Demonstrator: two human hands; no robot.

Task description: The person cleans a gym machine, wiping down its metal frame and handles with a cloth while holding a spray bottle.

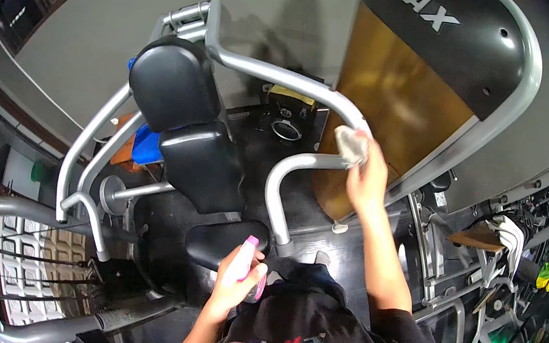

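Observation:
My right hand (370,175) is closed on a pale cloth (351,146), which lies against the silver tube of a gym machine where the upper bar (280,78) meets the lower curved handle (275,184). Lower down, my left hand (232,288) is wrapped round a pink and white bottle (244,260), held upright in front of the black seat (212,241). Behind that seat rise two black back pads, the upper one (175,86) and the lower one (198,164).
A brown and black machine housing (399,84) stands right of the bar. A black speaker-like box (287,118) sits by the wall. A blue object (146,146) is behind the pads. More gym frames (458,310) and a white towel (509,243) are at right.

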